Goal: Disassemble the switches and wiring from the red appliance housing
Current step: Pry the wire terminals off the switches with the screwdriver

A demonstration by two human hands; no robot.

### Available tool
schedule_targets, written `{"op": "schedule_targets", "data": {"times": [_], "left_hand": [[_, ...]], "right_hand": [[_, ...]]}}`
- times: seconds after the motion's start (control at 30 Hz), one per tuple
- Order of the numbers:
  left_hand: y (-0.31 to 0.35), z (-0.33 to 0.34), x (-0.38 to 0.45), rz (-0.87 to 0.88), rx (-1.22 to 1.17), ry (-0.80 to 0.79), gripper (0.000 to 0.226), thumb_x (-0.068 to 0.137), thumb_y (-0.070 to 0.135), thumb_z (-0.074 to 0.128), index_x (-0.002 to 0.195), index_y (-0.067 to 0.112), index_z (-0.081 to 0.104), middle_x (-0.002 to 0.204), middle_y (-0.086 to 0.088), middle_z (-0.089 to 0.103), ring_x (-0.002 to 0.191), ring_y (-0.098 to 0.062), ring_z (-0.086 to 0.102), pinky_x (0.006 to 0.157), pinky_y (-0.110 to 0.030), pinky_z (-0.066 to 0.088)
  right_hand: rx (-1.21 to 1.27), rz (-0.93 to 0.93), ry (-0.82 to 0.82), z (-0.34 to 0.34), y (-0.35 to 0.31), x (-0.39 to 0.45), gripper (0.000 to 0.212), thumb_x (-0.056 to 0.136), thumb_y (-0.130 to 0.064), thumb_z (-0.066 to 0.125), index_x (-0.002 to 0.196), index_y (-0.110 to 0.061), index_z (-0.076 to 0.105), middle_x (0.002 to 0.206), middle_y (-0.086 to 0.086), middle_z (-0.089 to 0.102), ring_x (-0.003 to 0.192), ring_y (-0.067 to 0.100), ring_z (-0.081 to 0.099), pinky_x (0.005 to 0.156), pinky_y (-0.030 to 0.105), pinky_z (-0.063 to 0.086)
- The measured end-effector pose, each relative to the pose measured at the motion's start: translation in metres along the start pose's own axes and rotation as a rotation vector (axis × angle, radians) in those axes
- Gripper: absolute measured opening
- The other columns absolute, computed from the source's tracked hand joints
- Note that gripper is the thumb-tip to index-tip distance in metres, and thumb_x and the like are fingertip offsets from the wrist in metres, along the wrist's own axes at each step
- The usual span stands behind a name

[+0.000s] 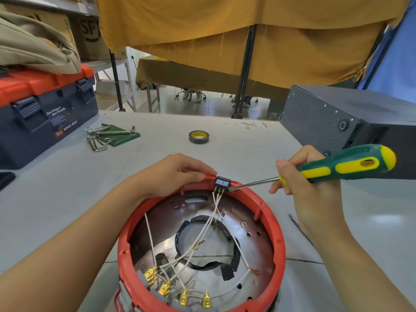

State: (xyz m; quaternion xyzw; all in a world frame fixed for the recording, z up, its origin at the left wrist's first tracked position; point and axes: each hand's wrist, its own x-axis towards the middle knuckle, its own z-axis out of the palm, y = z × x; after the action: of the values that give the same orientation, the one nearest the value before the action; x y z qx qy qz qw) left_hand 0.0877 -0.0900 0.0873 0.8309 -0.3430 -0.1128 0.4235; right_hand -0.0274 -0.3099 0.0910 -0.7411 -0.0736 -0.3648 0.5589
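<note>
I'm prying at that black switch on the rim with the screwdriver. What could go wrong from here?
1. The flat tip of the green-and-yellow screwdriver is wedged beside the black rocker switch; a slip could send it toward the left hand gripping the round red plastic housing right next to it.
2. The thin white wires remain attached to the switch's terminals, so it could yank or tear them if it pops free.
</note>
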Motion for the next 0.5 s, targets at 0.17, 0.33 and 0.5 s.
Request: {"op": "schedule_targets", "data": {"times": [0.17,0.33,0.5], "left_hand": [[0.0008,0.0014,0.0002,0.0,-0.013,0.009,0.025,0.093,0.008,0.057,0.109,0.02,0.072,0.105,0.013,0.072,0.096,0.004,0.064,0.088,-0.008,0.044],[-0.0001,0.0019,0.0001,-0.001,-0.018,0.012,0.025,0.093,0.008,0.056,0.108,0.02,0.072,0.106,0.011,0.072,0.098,0.001,0.065,0.091,-0.011,0.045],[-0.0008,0.0019,0.0,-0.004,-0.006,0.015,0.026,0.093,0.009,0.056,0.108,0.023,0.072,0.104,0.014,0.072,0.098,0.002,0.065,0.092,-0.014,0.046]], "right_hand": [[-0.018,-0.005,0.02,0.0011,0.0027,-0.0036,0.019,0.078,-0.04,0.057,0.063,-0.033,0.048,0.048,-0.006,0.055,0.051,0.027,0.057,0.054,0.027,0.044],[-0.004,-0.014,0.028,-0.0004,0.0016,-0.0063,0.019,0.079,-0.038,0.058,0.063,-0.032,0.05,0.049,-0.005,0.056,0.049,0.025,0.056,0.057,0.038,0.045],[0.004,-0.035,0.017,0.0003,0.0019,-0.0075,0.02,0.081,-0.037,0.059,0.064,-0.031,0.049,0.051,-0.005,0.055,0.048,0.016,0.052,0.057,0.046,0.049]]}}
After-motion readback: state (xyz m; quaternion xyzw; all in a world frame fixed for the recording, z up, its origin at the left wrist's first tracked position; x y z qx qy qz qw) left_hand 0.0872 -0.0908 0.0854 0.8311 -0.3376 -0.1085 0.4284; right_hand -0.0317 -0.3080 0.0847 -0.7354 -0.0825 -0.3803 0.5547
